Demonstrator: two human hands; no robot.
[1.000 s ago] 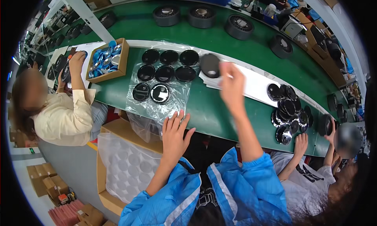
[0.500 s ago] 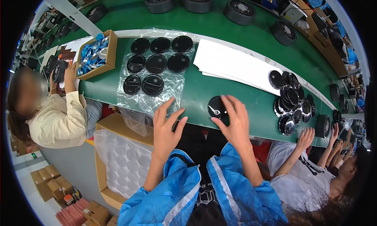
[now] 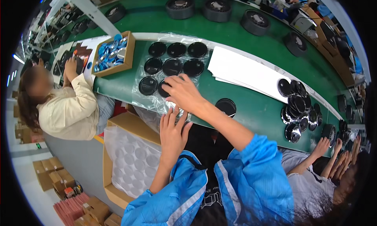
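Reaching across to the left, my right hand (image 3: 184,93) has its fingers and thumb on a glossy black disc (image 3: 161,88) in the front row on a clear plastic sheet (image 3: 151,103). That hand covers much of the disc. My left hand (image 3: 172,132) is held open by the sheet's near edge, fingers apart, with nothing in it. Behind these lie several more black discs (image 3: 172,66) in rows. A single black disc (image 3: 226,107) rests on the green table (image 3: 251,116), beyond my right forearm and partly hidden by it.
White sheets (image 3: 245,71) lie at the back; a pile of black discs (image 3: 296,104) stands right. At left is a cardboard box (image 3: 129,55) of blue-and-silver discs. An open carton (image 3: 108,163) stands below the table edge. Dark wheels (image 3: 255,22) line the far surface. People sit on both sides.
My right hand has left the single disc and moved left onto a front-row disc on the plastic. The left hand stays near the edge. The whole view has shifted slightly.
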